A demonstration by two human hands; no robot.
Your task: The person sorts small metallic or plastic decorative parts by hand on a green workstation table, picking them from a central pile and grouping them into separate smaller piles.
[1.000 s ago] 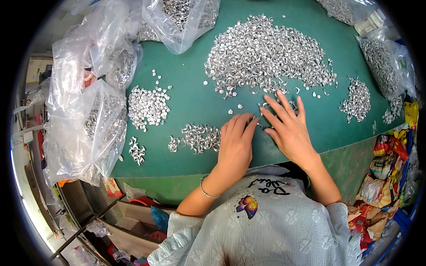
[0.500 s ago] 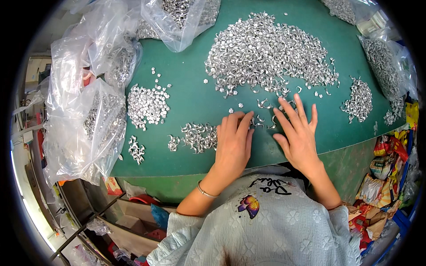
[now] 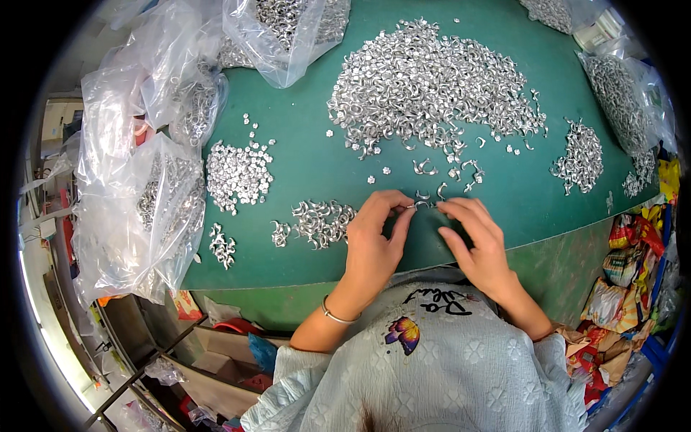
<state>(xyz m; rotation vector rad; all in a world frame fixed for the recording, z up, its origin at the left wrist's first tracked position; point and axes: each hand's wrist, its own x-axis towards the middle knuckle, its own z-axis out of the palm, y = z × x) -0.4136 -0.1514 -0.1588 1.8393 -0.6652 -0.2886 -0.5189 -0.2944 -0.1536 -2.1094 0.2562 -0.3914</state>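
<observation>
On the green table, my left hand [image 3: 376, 234] has its thumb and index fingertip close together on a small curved silver metal piece [image 3: 411, 207]. Opposite it, my right hand [image 3: 481, 241] touches the small crescent pieces [image 3: 423, 204] with its fingertips, thumb held apart. Left of my left hand lies a small pile of crescent pieces [image 3: 322, 223]. Beyond my hands, a few loose pieces [image 3: 425, 168] are scattered before a large mixed heap of silver metal pieces [image 3: 432, 86].
A pile of small flower-shaped pieces [image 3: 239, 175] lies at the left, with a smaller cluster [image 3: 222, 246] nearer me. Clear plastic bags [image 3: 115, 180] line the left side. Another pile [image 3: 579, 157] and a filled bag [image 3: 617, 101] are at the right.
My right hand has drawn back toward me and its spread fingers have come together near my left hand. My left thumb and index finger have closed on a piece.
</observation>
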